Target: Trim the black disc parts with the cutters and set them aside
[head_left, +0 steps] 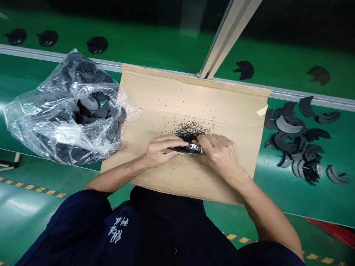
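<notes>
My left hand (163, 149) pinches a thin, dark, flat plastic part (181, 149) by its left end, thumb on top and fingers below. My right hand (219, 151) is closed around a small silver metal tool, which looks like nippers (195, 147), its head against the right side of the part. Most of the tool is hidden by the fingers. Just beyond both hands lies a heap of tiny black plastic bits (191, 129), scattered over a sheet of brown cardboard (149, 88).
On the left, a clear plastic bag (36, 111) holds many dark round parts (89, 103). Curved black pieces (288, 142) are piled at the right on the green table (277, 195). A metal post (224, 40) rises behind the cardboard. Several dark parts (97, 44) lie beyond the rail.
</notes>
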